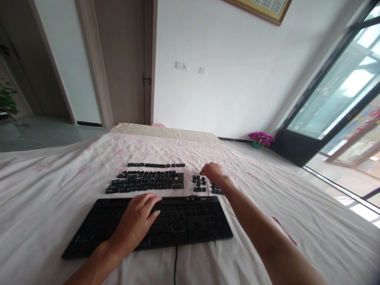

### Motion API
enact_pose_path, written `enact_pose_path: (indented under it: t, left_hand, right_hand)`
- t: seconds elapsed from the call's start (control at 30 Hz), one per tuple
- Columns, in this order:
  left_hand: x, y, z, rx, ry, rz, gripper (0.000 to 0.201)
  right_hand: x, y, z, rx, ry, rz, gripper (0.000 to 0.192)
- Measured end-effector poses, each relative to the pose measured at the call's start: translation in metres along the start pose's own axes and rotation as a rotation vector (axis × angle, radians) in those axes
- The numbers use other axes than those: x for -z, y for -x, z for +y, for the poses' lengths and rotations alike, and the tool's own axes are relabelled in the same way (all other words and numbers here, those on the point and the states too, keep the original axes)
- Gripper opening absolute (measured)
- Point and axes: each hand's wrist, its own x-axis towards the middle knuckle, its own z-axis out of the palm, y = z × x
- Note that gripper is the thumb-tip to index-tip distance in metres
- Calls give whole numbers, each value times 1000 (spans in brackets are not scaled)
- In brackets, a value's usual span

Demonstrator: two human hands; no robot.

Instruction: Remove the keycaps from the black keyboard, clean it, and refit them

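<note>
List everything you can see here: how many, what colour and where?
Keyboard base: one, black, on the cloth in front of the person
Loose keycaps: dozens, too small to count, black, beyond the base
Cable: one, black, at the base's near edge
Cloth: one, pale with pinkish flowers, under the keyboard
Brown door: one, left of the white wall
Wall plates: three, white, on that wall
Framed picture: one, gold frame, top, partly cut off
Potted flowers: one pot, magenta, on the floor
Glass door: one, dark frame, right
Plant: one, green, far left
Left hand: one, bare, on the base
Right hand: one, bare, at the right-hand keycaps
</note>
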Motion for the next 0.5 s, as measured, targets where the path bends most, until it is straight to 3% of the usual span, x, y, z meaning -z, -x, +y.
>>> enact_pose_path:
  t: [0.17, 0.4, 0.5]
  left_hand:
    - [2, -1, 3, 9, 8, 1, 29]
    - [3, -1, 3, 11, -6, -18, 27]
    - [2, -1, 2, 11, -13, -26, 26]
  right_hand:
    - [6, 16, 1, 18, -82, 26, 21]
    - [7, 87, -8, 159, -431, 162, 18]
    - [2, 111, -17, 216, -457, 217, 16]
